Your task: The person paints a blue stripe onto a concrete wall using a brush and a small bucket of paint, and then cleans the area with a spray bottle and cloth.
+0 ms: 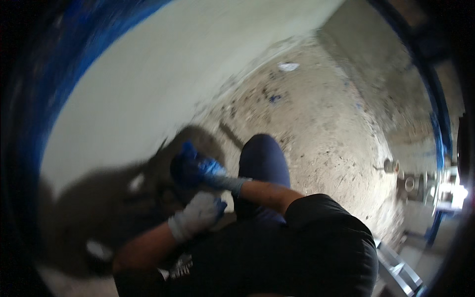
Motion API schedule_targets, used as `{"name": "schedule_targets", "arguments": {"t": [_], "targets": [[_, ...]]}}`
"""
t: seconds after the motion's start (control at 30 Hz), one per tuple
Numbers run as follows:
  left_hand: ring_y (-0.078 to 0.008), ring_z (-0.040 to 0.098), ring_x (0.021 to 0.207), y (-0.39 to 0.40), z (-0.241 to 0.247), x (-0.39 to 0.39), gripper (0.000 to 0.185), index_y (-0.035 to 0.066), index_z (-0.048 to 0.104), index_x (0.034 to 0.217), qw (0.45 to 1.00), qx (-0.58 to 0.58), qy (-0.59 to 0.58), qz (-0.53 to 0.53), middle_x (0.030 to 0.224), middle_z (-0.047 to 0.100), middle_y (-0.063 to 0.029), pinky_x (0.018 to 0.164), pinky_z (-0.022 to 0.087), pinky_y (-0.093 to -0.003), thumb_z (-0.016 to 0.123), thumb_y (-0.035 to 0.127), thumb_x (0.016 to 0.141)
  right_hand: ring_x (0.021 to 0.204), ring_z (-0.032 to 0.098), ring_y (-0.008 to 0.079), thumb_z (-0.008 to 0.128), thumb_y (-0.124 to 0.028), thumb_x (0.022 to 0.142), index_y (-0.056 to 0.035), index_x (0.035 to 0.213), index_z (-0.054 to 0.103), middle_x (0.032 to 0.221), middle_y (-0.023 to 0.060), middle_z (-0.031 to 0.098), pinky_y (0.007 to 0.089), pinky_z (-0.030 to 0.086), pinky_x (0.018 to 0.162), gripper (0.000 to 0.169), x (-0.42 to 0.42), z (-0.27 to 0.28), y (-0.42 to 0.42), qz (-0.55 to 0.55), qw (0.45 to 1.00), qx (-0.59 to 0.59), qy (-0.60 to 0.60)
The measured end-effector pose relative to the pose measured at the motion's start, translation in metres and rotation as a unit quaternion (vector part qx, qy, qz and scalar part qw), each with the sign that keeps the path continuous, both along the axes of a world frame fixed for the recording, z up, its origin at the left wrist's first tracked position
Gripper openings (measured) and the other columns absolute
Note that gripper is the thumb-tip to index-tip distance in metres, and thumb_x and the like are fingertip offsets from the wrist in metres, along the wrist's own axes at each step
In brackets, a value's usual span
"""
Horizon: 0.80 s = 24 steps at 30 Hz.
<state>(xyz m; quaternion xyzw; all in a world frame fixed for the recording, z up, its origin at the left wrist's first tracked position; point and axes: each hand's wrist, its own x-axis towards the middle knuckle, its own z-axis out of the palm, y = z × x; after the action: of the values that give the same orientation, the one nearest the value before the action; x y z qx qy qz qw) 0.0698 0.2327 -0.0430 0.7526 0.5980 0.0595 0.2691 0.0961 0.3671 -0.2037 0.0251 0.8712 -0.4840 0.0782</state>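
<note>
My right hand (209,169) is in a knit glove smeared with wet-looking blue, reaching left in front of my raised knee (262,159). Around its fingers is a dark blue mass, too blurred to tell glove from a held thing. My left hand (198,211) wears a pale grey glove with blue at the fingertips. Its fingers curl inward just below the right wrist, and the inside of the grip is hidden. Both hands are close to a pale wall (148,85), over my dark shadow (118,200).
Blue covers the upper wall (74,55). Rough, dirty floor (323,122) carries a white scrap (288,67) and blue spots (274,98). A small container (391,166) stands at the right, and a metal ladder (399,267) is at lower right. Another wall (371,48) meets the floor.
</note>
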Motion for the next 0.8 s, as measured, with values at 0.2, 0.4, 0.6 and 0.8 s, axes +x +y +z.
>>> {"name": "schedule_targets", "arguments": {"t": [0.2,0.4,0.6,0.8], "targets": [[-0.0269,0.061,0.074,-0.014,0.014,0.004,0.016,0.008,0.061,0.088,0.996,0.007,-0.040,0.080,0.080,0.062,-0.0105,0.065,0.048,-0.0380,0.065,0.019,0.078,0.125,0.045,0.0374,0.057,-0.011,0.082,-0.0216,0.117,0.061,0.139,0.0111,0.044,0.0465,0.039,0.101,0.036,0.014,-0.033,-0.011,0.039,0.946,0.248,0.205],[-0.0266,0.061,0.075,-0.014,0.006,-0.003,0.013,0.009,0.062,0.088,0.988,0.041,-0.114,0.092,0.082,0.062,-0.0100,0.066,0.048,-0.0376,0.064,0.019,0.079,0.123,0.047,0.0364,0.059,-0.010,0.082,-0.0181,0.117,0.060,0.138,0.0116,0.046,0.0457,0.042,0.098,0.037,0.019,-0.069,-0.020,0.039,0.968,0.230,0.089],[-0.0242,0.059,0.064,0.001,0.004,-0.012,0.010,0.009,0.062,0.082,0.992,0.103,-0.037,0.059,0.071,0.058,-0.0079,0.057,0.047,-0.0362,0.060,0.019,0.082,0.108,0.058,0.0353,0.059,-0.005,0.084,-0.0112,0.118,0.060,0.117,0.0165,0.060,0.0463,0.047,0.092,0.035,0.006,0.037,0.007,-0.006,0.969,0.081,0.233],[-0.0235,0.060,0.064,-0.001,0.016,-0.009,0.012,0.009,0.061,0.081,0.996,0.070,-0.044,0.025,0.070,0.059,-0.0079,0.055,0.047,-0.0351,0.063,0.021,0.081,0.096,0.061,0.0376,0.054,-0.024,0.092,-0.0084,0.114,0.060,0.105,0.0183,0.064,0.0464,0.049,0.083,0.028,0.007,0.018,-0.007,-0.072,0.996,0.012,0.061]]}}
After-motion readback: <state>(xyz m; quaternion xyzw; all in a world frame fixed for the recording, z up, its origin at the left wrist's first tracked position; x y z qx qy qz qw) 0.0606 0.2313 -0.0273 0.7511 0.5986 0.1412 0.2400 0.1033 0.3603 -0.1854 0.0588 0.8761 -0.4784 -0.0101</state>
